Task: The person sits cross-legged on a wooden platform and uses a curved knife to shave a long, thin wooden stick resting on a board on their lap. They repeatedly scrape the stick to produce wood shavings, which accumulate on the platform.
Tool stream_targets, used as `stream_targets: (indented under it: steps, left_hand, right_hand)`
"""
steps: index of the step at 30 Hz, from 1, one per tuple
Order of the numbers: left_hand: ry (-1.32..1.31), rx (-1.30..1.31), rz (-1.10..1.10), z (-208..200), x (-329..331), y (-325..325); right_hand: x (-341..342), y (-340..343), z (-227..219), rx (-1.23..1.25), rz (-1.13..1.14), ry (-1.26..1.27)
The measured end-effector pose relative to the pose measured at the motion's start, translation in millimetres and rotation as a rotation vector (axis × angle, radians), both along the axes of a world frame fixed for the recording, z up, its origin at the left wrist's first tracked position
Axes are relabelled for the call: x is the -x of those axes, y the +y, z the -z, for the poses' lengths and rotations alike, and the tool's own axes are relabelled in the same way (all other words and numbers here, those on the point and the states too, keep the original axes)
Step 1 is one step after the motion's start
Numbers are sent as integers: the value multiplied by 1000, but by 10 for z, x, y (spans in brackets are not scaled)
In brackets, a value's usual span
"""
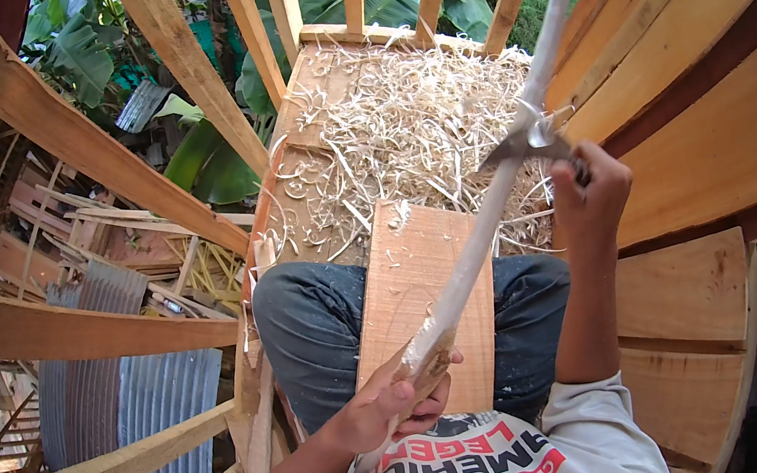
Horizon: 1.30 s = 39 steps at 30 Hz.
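Note:
A long pale stick [475,265] slants from my lap to the upper right, past the slats. Near its lower end, which is rough and brownish, my left hand [398,405] is closed around it. My right hand [588,189] is closed on a small cutting tool with a dark blade [515,149], which lies across the stick farther up. The hand covers the handle, so the tool's exact kind is unclear. Under the stick, a flat wooden board [417,280] rests between my legs, with a few shavings on it.
Curled wood shavings [418,118] cover much of the wooden floor [304,214] ahead. Wooden slats [187,68] rise at the front and left, and a plank wall [679,102] stands on the right. Beyond the left slats lie corrugated sheets [157,387] and scrap wood.

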<state>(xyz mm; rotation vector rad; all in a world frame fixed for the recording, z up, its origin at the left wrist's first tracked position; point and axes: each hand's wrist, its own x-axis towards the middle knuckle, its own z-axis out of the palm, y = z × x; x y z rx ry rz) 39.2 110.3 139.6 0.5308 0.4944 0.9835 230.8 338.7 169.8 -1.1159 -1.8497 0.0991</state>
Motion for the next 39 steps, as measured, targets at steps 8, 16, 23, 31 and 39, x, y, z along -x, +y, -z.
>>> stream_targets:
  steps: [8, 16, 23, 31, 39]
  left_hand:
    - [-110, 42, 28, 262, 46, -52]
    - [-215, 85, 1, 283, 146, 47]
    - [216, 16, -132, 103, 48, -18]
    - [261, 1, -128, 135, 35, -27]
    - [187, 5, -76, 186, 11, 3]
  right_hand:
    - [-377, 278, 359, 248, 57, 242]
    - [39, -757, 500, 216, -249, -216]
    - [-12, -572, 525, 126, -144, -282]
    - [-38, -321, 613, 52, -79, -281]
    - [-71, 88, 544, 82, 48, -151]
